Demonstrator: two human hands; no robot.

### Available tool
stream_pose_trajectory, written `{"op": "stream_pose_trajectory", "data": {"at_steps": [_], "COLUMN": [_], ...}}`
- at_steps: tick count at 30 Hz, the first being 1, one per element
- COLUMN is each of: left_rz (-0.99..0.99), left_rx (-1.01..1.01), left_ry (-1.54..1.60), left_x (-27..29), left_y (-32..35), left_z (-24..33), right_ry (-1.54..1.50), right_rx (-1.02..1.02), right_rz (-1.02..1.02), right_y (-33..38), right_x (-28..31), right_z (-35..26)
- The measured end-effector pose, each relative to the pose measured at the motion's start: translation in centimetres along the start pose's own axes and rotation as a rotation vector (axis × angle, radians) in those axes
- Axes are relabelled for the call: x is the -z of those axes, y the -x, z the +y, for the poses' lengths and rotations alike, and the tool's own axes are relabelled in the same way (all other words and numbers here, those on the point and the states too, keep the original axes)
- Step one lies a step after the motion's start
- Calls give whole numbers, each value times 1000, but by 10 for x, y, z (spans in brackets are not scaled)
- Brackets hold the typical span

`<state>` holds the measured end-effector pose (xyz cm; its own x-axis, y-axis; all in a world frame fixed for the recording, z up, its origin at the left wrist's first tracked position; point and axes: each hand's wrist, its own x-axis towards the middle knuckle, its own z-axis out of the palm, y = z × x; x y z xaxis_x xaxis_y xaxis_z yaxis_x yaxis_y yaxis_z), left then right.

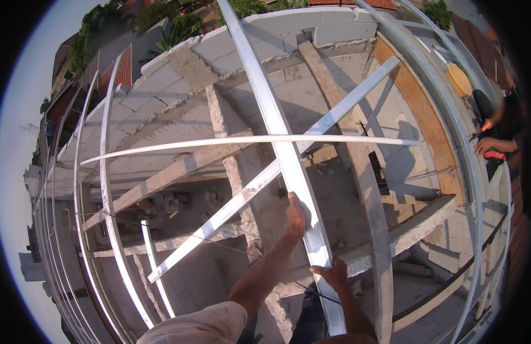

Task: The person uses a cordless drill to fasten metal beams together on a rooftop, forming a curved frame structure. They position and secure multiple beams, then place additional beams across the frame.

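Note:
A long silvery metal channel (269, 109) runs from the top of the view down toward my body, slightly aslant. My left hand (296, 217) grips its left edge about midway along, with most fingers hidden. Closer to me, my right hand (334, 275) is wrapped round the same channel from the right side. Beneath it another metal channel (219, 219) crosses diagonally from lower left to upper right. A thin white strip (202, 144) also crosses at the level of the channel, well beyond my hands. My feet are partly seen below, one in a sandal (254, 250).
Concrete beams (365, 189) span the open structure, with rubble-strewn floor far below. Metal rafters (108, 172) stand at left. Block walls (248, 43) enclose the far side. At right, a co-worker's hand (488, 145) is near rails and a yellow basin (459, 80).

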<state>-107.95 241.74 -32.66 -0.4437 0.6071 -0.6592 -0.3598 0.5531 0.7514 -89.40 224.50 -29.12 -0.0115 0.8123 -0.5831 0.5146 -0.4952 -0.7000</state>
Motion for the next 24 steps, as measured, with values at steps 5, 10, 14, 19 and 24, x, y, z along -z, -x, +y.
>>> {"op": "stream_pose_trajectory", "data": {"at_steps": [5, 10, 14, 19, 24], "left_rz": [-41, -34, -93, -182, -332], "left_rx": [7, 41, 76, 84, 58], "left_ry": [17, -13, 124, 279, 344], "left_x": [8, 14, 10, 12, 17], "left_y": [-6, -6, -6, -9, -6], "left_z": [2, 1, 0, 1, -3], "right_ry": [18, 6, 69, 131, 216], "right_rx": [34, -25, -43, -115, -183], "right_rz": [94, 85, 117, 113, 136], "right_y": [2, 6, 8, 12, 16], "right_x": [-17, -15, -18, -17, -23], "right_z": [3, -18, -10, -29, -23]}}
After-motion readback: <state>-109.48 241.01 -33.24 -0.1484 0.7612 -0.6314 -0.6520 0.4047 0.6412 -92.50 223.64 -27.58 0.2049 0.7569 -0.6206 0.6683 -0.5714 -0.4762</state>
